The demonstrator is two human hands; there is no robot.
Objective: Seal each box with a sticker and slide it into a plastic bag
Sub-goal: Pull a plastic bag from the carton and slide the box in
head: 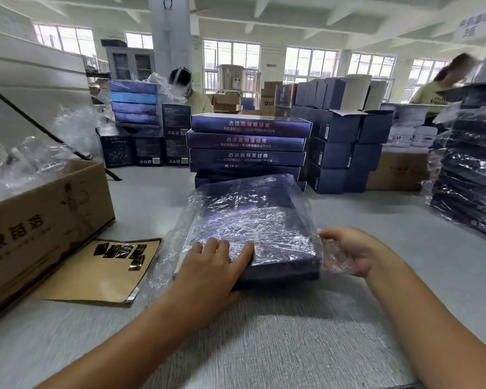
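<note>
- Left hand (216, 265) flat, fingers straight and released, pressing down on the near end of the box (250, 217).
- Right hand (354, 251) with fingers curled, grasping loose film of the plastic bag (177, 242) just right of the box's near corner.
- Box flat on the grey table (264, 332), sheathed in the bag, reaching away beyond the left fingertips.
- Left of the left fingers: sticker sheet (107, 270), then a cardboard carton (40, 220).
- Well beyond the fingertips: stack of blue boxes (247, 141).
- Far right of the right fingers: bagged stack (472, 175).
</note>
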